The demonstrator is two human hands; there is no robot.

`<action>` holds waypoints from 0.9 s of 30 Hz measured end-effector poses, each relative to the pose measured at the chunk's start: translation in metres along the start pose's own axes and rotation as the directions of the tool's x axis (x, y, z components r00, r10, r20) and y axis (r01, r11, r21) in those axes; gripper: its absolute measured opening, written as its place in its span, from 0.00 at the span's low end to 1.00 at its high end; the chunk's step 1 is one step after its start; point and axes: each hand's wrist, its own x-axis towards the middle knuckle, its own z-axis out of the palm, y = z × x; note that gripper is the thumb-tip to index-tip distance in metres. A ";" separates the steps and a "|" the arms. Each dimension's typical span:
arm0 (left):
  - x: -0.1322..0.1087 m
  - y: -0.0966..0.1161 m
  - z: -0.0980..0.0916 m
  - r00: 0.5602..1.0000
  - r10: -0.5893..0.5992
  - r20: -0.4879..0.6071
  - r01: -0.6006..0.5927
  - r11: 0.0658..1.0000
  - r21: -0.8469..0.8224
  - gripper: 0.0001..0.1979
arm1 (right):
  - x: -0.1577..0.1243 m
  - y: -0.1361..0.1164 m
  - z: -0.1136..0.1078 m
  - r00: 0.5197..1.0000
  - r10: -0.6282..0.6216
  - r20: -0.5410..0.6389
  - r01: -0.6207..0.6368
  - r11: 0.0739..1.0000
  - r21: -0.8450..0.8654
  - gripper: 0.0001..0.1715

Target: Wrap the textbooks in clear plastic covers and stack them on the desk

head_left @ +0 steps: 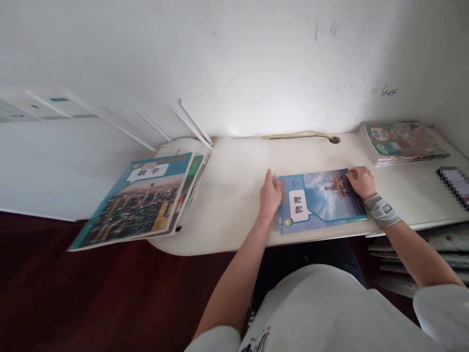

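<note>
A blue physics textbook (330, 198) lies flat on the white desk, turned sideways, with an offshore rig and sky on its cover. My left hand (270, 196) is at the book's left edge, fingers bent along it and partly hidden from view. At the opposite end, my right hand (362, 182) grips the upper right corner, its fingers curled over the edge. A grey wrist wrap (383, 210) is around my right wrist.
Left of me, a stack of books topped by a maths textbook (139, 200) overhangs the desk's (234, 215) rounded end. Another book pile (403, 142) stands at the back right, near a phone (456, 183). A yellow cable (293, 134) runs along the wall to a hole.
</note>
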 end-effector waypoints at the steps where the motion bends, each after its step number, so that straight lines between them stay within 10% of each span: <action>1: 0.000 0.000 0.000 1.000 -0.006 0.003 0.006 1.000 -0.011 0.27 | 0.002 0.000 0.000 1.000 0.024 -0.001 -0.024 0.999 0.046 0.15; 17: 0.043 -0.006 0.001 0.995 -0.090 -0.029 0.073 0.926 -0.371 0.26 | 0.008 0.003 -0.003 0.994 0.105 0.031 -0.110 0.954 0.278 0.12; 27: 0.057 -0.006 -0.023 0.965 -0.052 0.256 0.158 0.896 -0.415 0.25 | 0.023 -0.007 0.001 0.997 0.066 0.049 -0.079 0.931 0.357 0.08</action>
